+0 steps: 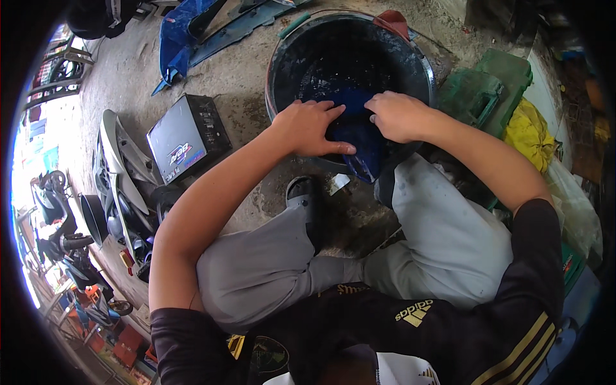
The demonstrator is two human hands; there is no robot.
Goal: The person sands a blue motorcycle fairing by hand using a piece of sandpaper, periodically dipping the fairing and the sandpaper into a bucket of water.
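Observation:
A glossy blue plastic panel [359,142], pointed at its near end, leans over the near rim of a large black bucket [277,90]. Its far part reaches down into the dark inside, where its shape is hard to make out. At the panel's left edge, my left hand [309,130] grips it, thumb laid along the surface and fingers spread over the bucket side. My right hand [403,118] is closed with bent fingers against the panel's right side. Whatever those fingers hold, if anything, is hidden.
More blue panels [183,42] lie beyond on the concrete floor. A dark box [186,138] and grey-white plastic fairings [119,163] are to the left. On the right sit a green plastic case [478,96] and a yellow bag [531,136]. A red cloth [392,23] hangs on the bucket's far rim.

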